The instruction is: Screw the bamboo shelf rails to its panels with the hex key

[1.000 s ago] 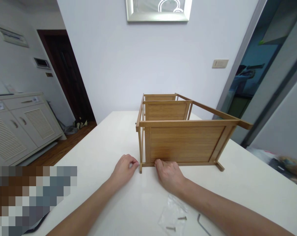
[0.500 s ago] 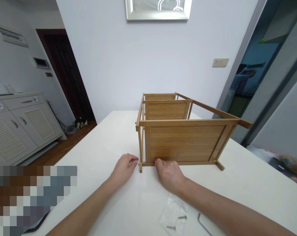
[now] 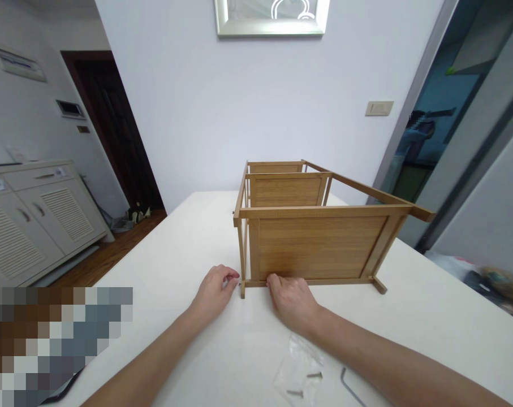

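Wooden rack (image 3: 315, 246) lying on its side on the counter (image 3: 188, 226), lower rail (image 3: 339, 281) toward the near edge, far end near the wall side. Looks light for its size, stiff along the rails; thin panels probably the weak part, smooth finish perhaps a little slippery. Best hold: lower rail close to the corner post (image 3: 242, 289), or the thick top rail (image 3: 324, 212); avoid pressing mid-panel.

Right hand (image 3: 293, 302): grip closed over the lower rail, fingers at the panel's foot. Left hand (image 3: 216, 285): grip narrow, fingertips beside the post's foot, at a small dark screw end (image 3: 240, 284); whether it is pinched, cannot tell.

Near edge: clear bag (image 3: 296, 364), two screws (image 3: 314, 375), hex key (image 3: 350, 387). Small metal, easily rolled.
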`<action>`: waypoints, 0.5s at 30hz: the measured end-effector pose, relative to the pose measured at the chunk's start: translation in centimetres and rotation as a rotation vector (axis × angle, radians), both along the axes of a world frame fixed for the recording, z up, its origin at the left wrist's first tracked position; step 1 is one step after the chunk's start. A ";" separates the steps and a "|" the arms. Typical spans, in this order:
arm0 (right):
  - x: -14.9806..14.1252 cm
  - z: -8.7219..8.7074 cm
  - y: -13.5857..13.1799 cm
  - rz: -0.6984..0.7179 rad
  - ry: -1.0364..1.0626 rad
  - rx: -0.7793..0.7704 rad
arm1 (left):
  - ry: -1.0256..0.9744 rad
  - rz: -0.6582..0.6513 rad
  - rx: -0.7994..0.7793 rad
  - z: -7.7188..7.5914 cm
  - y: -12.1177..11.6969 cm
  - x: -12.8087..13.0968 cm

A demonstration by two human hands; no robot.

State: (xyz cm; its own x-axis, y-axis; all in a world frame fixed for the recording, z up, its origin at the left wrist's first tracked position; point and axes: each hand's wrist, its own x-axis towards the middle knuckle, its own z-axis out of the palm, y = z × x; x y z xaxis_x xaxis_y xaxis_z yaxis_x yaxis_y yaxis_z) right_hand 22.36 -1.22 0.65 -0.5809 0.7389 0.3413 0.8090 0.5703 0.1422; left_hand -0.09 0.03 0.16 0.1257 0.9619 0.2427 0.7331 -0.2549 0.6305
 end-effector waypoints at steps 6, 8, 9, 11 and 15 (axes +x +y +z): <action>-0.1 0.1 -0.1 -0.001 0.005 0.009 | 0.020 -0.033 0.013 -0.1 0.0 0.2; -0.1 0.1 -0.1 -0.001 0.005 0.011 | 0.014 -0.030 0.010 -0.3 0.1 0.1; -0.1 0.1 -0.1 0.000 0.005 0.011 | 0.009 -0.028 0.008 -0.3 0.1 0.1; -0.1 0.1 -0.1 0.002 0.004 0.012 | -0.003 -0.017 0.003 -0.4 0.2 0.0; -0.1 0.1 0.0 0.004 0.000 0.014 | 0.004 0.011 0.004 -0.3 0.2 -0.2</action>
